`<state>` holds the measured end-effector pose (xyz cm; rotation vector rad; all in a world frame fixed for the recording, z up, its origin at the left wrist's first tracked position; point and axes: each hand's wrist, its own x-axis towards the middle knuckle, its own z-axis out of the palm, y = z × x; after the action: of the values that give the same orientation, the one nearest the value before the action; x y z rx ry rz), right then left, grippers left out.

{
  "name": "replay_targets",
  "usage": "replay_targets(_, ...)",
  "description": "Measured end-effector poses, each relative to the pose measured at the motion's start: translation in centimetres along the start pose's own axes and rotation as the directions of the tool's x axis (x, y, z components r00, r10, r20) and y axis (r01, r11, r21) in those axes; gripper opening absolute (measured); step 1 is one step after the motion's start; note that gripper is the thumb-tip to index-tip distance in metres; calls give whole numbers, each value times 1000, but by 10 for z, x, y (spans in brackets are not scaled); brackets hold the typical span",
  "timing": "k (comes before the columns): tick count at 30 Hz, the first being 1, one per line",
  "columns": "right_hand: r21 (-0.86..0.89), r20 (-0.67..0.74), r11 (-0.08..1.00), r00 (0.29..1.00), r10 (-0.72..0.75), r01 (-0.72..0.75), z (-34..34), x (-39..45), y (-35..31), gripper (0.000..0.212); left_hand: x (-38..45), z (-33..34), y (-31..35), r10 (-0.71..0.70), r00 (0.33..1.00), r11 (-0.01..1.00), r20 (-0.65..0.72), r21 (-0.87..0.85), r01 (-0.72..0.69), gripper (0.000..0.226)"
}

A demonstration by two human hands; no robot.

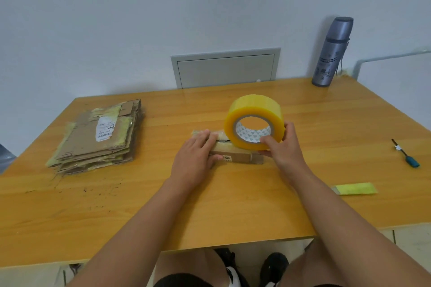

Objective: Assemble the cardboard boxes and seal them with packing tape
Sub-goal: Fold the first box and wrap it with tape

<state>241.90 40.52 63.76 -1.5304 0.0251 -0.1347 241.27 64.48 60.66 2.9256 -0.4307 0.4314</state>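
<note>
A small flat cardboard box (240, 157) lies in the middle of the wooden table (233, 205). My left hand (194, 154) rests flat on the box's left part, fingers straight, pressing tape down. My right hand (281, 147) grips a large yellow roll of packing tape (253, 121), which stands on edge over the box's right part. A strip of tape runs from the roll leftward across the box top. A stack of flattened cardboard boxes (100, 137) with old tape and a white label lies at the left of the table.
A grey flask (332, 52) stands at the table's back right corner. A small blue-handled screwdriver (405, 154) lies at the far right. A loose strip of yellow-green tape (355, 189) lies near the right front. A grey wall panel (225, 69) sits behind the table.
</note>
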Motion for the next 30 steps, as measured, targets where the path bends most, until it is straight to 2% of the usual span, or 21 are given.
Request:
replay_targets(4,21,35,998,998,54,-55,6,0,1,27,-1,-2,1,14,1000,999,13,41,-15,64)
replay_targets(8,58,84,995,993,82,-87,14,-2,2,37,4,-5,-1,69,997,998,20,5,-69,64)
replay_targets(14,86,64,992,995,82,-87,22,-2,4,42,6,-4,6,41,996,999,83,-10,-40,93)
replay_targets(17,35,56,996,995,77,-79,23,-3,3,37,8,1,1,51,999,996,15,-79,-49,83)
replay_targets(23,-96,-64,994,997,45,-51,-18,4,0,22,8,3,2,53,998,995,-31,-84,-55,66)
replay_targets(30,1,-56,995,994,96,-96,-23,-4,9,24,3,5,19,27,999,999,20,24,-28,71)
